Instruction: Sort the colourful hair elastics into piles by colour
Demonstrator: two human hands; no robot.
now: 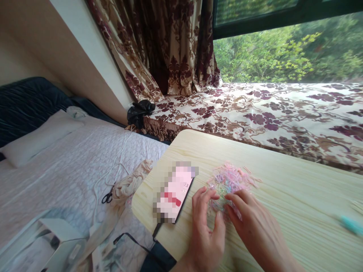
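Note:
A loose heap of thin pastel strands [231, 177] in pink, lilac, pale green and blue lies on a light wooden table [289, 189]. At the heap's near left edge is my left hand [205, 223], its fingers curved and its thumb held apart from them, with nothing visible between. My right hand [249, 219] reaches over the near right part of the heap. Its thumb and index fingertips come close together on the strands, and its other fingers are bent. What exactly lies in that pinch is partly hidden. A phone [177, 194] with a lit pink screen rests left of my hands.
A cable [157, 228] runs from the phone over the table's left edge. A blurred teal item [351, 225] lies at far right. On the bed [93, 147] are scissors [107, 198], white cord, bunched cloth [130, 183] and a white box [61, 234]. A floral-covered window ledge [255, 109] borders the table's back.

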